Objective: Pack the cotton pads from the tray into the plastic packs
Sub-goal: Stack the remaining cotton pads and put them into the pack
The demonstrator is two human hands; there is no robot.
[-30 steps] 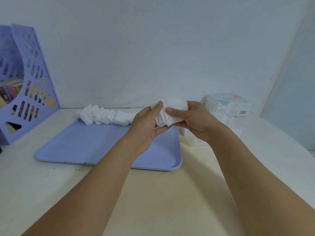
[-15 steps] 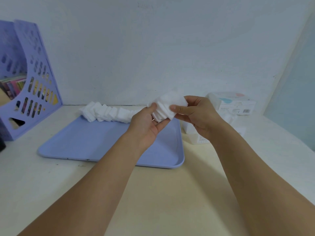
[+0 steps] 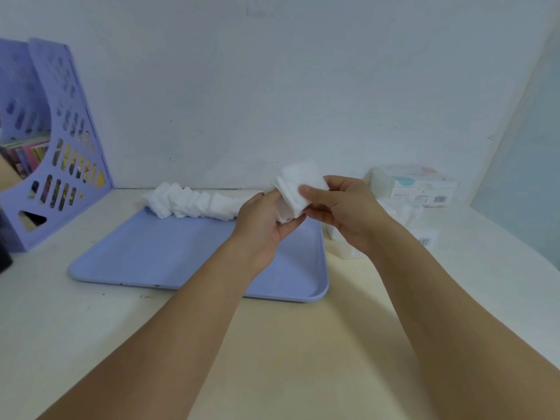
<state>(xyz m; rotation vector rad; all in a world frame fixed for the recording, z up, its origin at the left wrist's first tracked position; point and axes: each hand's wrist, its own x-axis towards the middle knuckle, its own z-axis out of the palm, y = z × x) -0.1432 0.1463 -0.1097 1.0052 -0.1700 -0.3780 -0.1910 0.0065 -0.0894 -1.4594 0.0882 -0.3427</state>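
A stack of white square cotton pads (image 3: 295,189) is held above the far right part of the lilac tray (image 3: 169,256). My right hand (image 3: 342,212) pinches the stack from the right, thumb on its front face. My left hand (image 3: 266,221) cups it from below and the left. A slumped row of more cotton pads (image 3: 188,203) lies along the tray's far edge. Clear plastic packs (image 3: 406,216) lie on the table right of the tray, partly hidden behind my right hand and wrist.
A white box with a pastel lid (image 3: 415,184) stands at the back right by the wall. A lilac perforated file holder (image 3: 57,153) with books stands at the far left. A dark object (image 3: 4,256) shows at the left edge.
Both hands have lifted the stack of pads a little higher and shifted it slightly right. My right thumb now lies on the stack's front face.
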